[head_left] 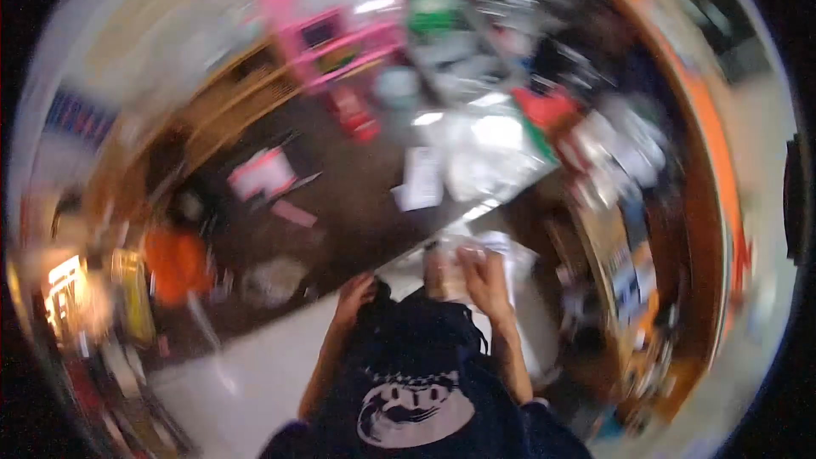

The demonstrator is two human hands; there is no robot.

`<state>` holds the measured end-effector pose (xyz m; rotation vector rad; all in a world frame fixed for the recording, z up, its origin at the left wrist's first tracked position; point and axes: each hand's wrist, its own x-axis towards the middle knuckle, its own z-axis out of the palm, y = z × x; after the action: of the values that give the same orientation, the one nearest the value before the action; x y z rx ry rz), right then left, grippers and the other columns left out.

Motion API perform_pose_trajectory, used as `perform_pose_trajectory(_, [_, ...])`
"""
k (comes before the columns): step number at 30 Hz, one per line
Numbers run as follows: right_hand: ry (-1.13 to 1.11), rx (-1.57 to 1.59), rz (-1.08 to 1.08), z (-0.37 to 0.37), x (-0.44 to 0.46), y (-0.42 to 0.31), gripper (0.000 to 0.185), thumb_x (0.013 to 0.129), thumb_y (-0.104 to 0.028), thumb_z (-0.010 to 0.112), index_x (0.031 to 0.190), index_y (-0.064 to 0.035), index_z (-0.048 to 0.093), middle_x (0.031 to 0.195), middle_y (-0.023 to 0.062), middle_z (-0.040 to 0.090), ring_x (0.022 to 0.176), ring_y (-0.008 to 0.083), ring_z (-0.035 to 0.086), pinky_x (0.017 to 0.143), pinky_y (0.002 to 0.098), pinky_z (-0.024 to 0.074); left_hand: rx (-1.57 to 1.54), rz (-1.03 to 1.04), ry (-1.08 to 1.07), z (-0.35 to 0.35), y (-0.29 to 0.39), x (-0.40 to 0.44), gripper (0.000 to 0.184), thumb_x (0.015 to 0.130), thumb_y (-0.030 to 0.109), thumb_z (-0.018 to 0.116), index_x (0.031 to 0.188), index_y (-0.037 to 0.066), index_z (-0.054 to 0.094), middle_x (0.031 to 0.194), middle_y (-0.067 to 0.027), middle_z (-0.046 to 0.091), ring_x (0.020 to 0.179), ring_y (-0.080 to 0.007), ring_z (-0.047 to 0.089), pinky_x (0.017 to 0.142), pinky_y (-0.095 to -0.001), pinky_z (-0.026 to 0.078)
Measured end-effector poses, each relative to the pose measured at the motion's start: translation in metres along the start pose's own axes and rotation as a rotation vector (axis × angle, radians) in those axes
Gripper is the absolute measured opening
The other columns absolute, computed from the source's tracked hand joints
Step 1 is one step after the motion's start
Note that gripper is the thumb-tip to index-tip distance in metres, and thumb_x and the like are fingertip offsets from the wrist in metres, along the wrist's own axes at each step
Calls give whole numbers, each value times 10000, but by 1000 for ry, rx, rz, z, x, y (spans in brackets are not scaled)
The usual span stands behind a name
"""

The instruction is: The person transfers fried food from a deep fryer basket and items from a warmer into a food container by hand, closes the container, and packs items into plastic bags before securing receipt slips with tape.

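Motion blur softens the whole head view. My left hand [355, 296] is at the near edge of the dark table, beside a black part of my clothing or a strap; its fingers are smeared. My right hand [486, 280] is bent with fingers drawn together, next to a brownish upright object [439, 270] too blurred to name. Whatever those fingers hold is hidden. Crinkled clear plastic [408, 262] lies around that object. Just beyond, a large shiny clear plastic bag [489, 153] covers the table's right end, with a folded white paper [421, 178] beside it.
On the dark table [340, 187] are a red item [353, 112], a pink-and-white packet [262, 174] and a round pale item [274, 280]. A pink framed unit [331, 17] stands behind. An orange object [177, 265] is at left; a cluttered wooden shelf [603, 255] is at right.
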<state>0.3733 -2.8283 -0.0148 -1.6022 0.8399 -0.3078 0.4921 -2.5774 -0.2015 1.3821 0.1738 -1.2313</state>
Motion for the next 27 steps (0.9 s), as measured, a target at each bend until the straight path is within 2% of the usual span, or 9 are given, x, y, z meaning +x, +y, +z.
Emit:
perform_pose_trajectory(2, [-153, -472, -215, 6, 15, -21, 162, 959, -81, 526, 914, 28, 638, 811, 166, 660, 795, 204, 642, 700, 355, 494, -19, 42, 103, 1, -20, -6, 404, 925, 305, 633, 1241, 56, 591, 1142, -72, 637, 1056, -180, 593, 844, -319, 473])
perform_pose_trajectory(5, [-204, -432, -180, 20, 17, -19, 156, 929, -55, 527, 888, 42, 642, 794, 211, 658, 748, 249, 653, 660, 376, 481, 40, 274, 95, 35, -3, -35, 405, 902, 141, 677, 1276, 29, 569, 1156, -69, 643, 1053, -161, 600, 883, -343, 490])
perform_pose_trajectory(7, [-331, -457, -324, 23, 19, -19, 292, 871, -38, 515, 1136, -22, 638, 917, 249, 655, 813, 406, 636, 715, 435, 495, -15, 332, 102, 69, 26, -58, 421, 901, 131, 677, 1291, 26, 556, 1183, -74, 631, 1077, -167, 590, 902, -345, 484])
perform_pose_trajectory(11, [-575, -264, -356, 70, 47, -9, 342, 841, -39, 546, 1174, -27, 620, 999, 255, 658, 894, 397, 649, 777, 409, 504, -203, 686, 146, 79, 40, -42, 507, 883, 93, 682, 1356, 45, 507, 1206, -62, 616, 1107, -178, 572, 938, -343, 474])
perform_pose_trajectory(15, [-784, -332, -496, 142, 70, 6, 467, 723, 21, 524, 1179, -38, 609, 933, 246, 657, 813, 379, 650, 738, 396, 496, -372, 702, 224, 37, 68, -32, 452, 875, 65, 676, 1304, 21, 539, 1205, -54, 612, 1074, -148, 581, 934, -316, 472])
perform_pose_trajectory(22, [-762, -321, -535, 228, 76, 22, 345, 754, 7, 610, 1096, 7, 568, 939, 262, 626, 881, 430, 611, 766, 451, 481, -254, 901, 629, -41, 100, -38, 164, 883, 22, 604, 1043, 12, 637, 997, -29, 638, 880, -113, 592, 804, -262, 489])
perform_pose_trajectory(24, [-531, -378, -792, 241, 72, 31, 373, 759, -19, 645, 1120, -11, 549, 997, 277, 613, 952, 424, 602, 796, 454, 480, -185, 871, 759, -61, 105, -38, 166, 878, 18, 602, 1040, 15, 641, 1003, -36, 636, 869, -117, 587, 769, -261, 480])
perform_pose_trajectory(25, [-475, -334, -714, 245, 72, 36, 311, 747, -39, 673, 1041, -26, 572, 793, 212, 620, 713, 373, 648, 646, 459, 497, -34, 874, 847, -72, 111, -40, 185, 879, 27, 609, 1063, 21, 630, 990, -42, 620, 863, -114, 574, 746, -255, 471])
perform_pose_trajectory(27, [-500, -531, -645, 235, 82, 42, 290, 749, -22, 658, 1028, -24, 578, 778, 204, 618, 695, 376, 643, 638, 458, 498, 17, 964, 896, -87, 126, -42, 189, 881, 37, 605, 1068, 19, 604, 944, -41, 612, 819, -103, 568, 711, -262, 475])
